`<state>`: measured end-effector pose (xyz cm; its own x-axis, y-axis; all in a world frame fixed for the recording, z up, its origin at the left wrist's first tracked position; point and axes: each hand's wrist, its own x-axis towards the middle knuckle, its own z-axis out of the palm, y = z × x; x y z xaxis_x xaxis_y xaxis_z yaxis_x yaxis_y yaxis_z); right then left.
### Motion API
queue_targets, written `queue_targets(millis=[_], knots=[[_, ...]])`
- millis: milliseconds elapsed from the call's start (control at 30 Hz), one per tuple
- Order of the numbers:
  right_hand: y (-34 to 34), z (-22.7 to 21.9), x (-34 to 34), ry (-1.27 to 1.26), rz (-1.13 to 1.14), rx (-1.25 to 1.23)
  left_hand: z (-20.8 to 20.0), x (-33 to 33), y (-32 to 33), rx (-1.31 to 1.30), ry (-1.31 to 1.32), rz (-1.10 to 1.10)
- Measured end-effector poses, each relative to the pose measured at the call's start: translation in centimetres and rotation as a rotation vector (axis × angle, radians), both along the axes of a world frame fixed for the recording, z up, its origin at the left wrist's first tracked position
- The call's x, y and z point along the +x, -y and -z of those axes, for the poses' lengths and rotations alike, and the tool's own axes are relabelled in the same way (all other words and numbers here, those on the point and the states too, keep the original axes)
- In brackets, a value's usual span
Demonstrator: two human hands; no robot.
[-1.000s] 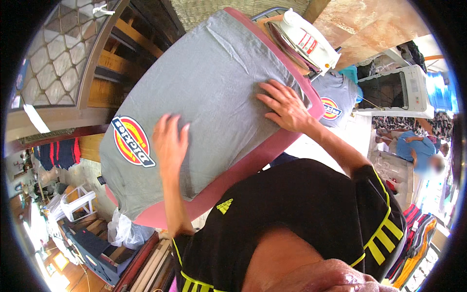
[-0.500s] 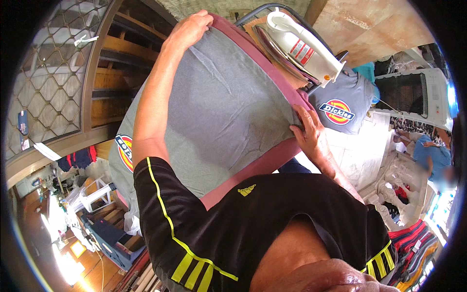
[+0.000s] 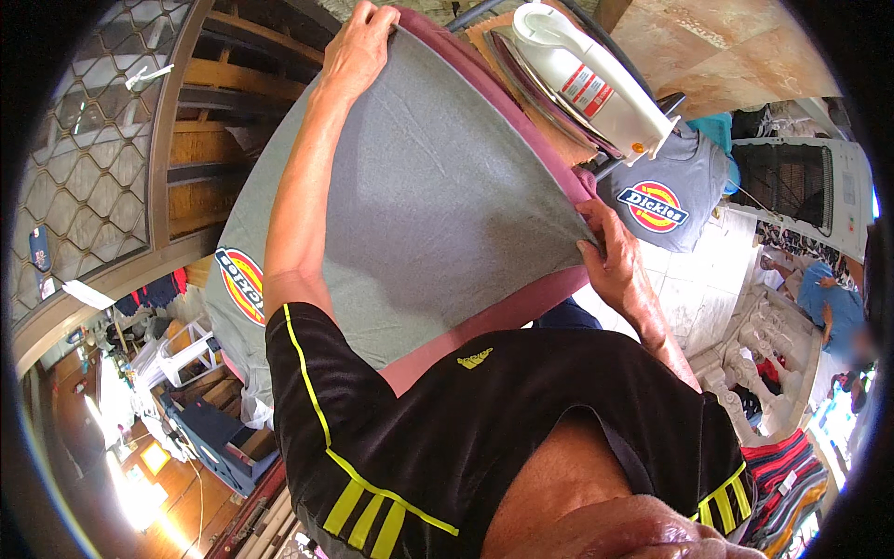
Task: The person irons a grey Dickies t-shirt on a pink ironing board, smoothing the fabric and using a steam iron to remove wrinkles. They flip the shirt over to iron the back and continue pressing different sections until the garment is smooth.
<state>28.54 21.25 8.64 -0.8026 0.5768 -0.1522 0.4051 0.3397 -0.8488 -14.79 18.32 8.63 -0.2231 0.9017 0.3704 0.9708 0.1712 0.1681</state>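
A grey T-shirt (image 3: 438, 186) with a round red and yellow print lies spread over a maroon-covered ironing board (image 3: 503, 303). At the far edge my left hand (image 3: 361, 51) grips the cloth with curled fingers. My right hand (image 3: 616, 250) pinches the shirt's right corner near the board's edge. Between both hands the cloth is pulled fairly smooth, with faint creases and a darker patch in the middle. A white iron (image 3: 596, 79) rests on the stand at the board's far right end, just beyond my right hand.
Another grey T-shirt (image 3: 656, 196) with a similar print hangs or lies beyond the iron. A metal lattice gate (image 3: 84, 158) and wooden shelves (image 3: 219, 140) stand at left. A white plastic stool (image 3: 182, 359) is lower left. Folded striped clothes (image 3: 782, 489) lie at right.
My left hand has shifted slightly up and left, and my right hand slightly right and down, now pinching the corner. The cloth is smoother, with fewer wrinkles.
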Motion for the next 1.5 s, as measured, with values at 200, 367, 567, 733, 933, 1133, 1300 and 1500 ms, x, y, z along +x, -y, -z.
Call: queue_targets(millis=[200,367,567,733,933,1133,1300,1500], knots=[[-0.6,0.3,0.9,0.038,-0.019,0.091,0.3,1.9,-0.7,0.012,0.050,-0.074],[-1.1,0.1,-0.6,-0.012,-0.126,0.334,2.5,5.2,1.1,0.491,0.028,-0.165],[-1.0,2.1,-10.2,-0.315,-0.451,0.728,5.3,16.2,9.2,0.010,-0.034,-0.426],[-3.5,5.5,-19.8,-0.409,-0.659,0.989,4.3,28.3,14.3,-0.124,0.146,-0.406],[-1.9,4.1,-28.2,-0.225,-0.430,1.013,3.9,34.5,15.5,-0.180,0.250,-0.068],[2.1,5.0,-17.2,-0.207,-0.497,0.990,4.8,34.9,18.5,-0.044,0.522,0.163],[3.3,3.9,-6.8,-0.113,-0.374,1.010,4.0,30.1,27.3,0.275,0.549,-0.391],[4.1,4.2,-2.5,-0.025,-0.495,0.975,5.4,33.2,37.4,-0.168,0.081,-1.161]])
